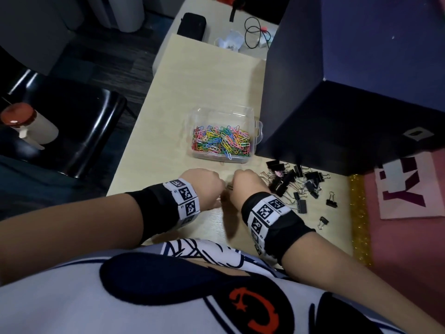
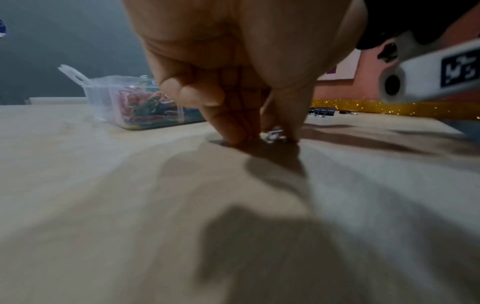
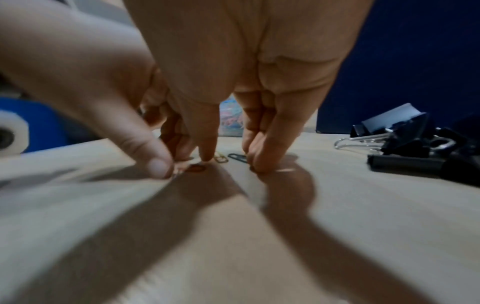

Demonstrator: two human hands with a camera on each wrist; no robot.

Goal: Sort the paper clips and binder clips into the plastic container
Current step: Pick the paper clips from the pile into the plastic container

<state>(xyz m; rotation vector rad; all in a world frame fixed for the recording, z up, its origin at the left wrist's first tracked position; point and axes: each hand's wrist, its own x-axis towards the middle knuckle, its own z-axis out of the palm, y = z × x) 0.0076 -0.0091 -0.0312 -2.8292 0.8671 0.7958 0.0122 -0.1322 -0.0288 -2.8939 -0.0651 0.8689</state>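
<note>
A clear plastic container [image 1: 250, 131] holds a heap of coloured paper clips [image 1: 221, 141]. Black binder clips [image 1: 296, 182] lie scattered to its right on the table. Both hands stand side by side in front of the container, fingertips down on the wood. My left hand [image 1: 204, 182] [image 2: 270, 137] pinches a small silvery paper clip [image 2: 275, 136] between fingers and thumb. My right hand [image 1: 245, 184] [image 3: 184, 166] pinches a reddish paper clip [image 3: 196, 168] with thumb and forefinger. A yellow clip [image 3: 221, 159] and a dark clip [image 3: 237, 157] lie just beyond its fingers.
A dark blue box [image 1: 337, 92] stands right of the container, close behind the binder clips. A gold glitter strip [image 1: 358, 220] and a pink sheet [image 1: 409, 189] border the table on the right. A black chair [image 1: 72, 131] with a bottle [image 1: 29, 124] is at the left.
</note>
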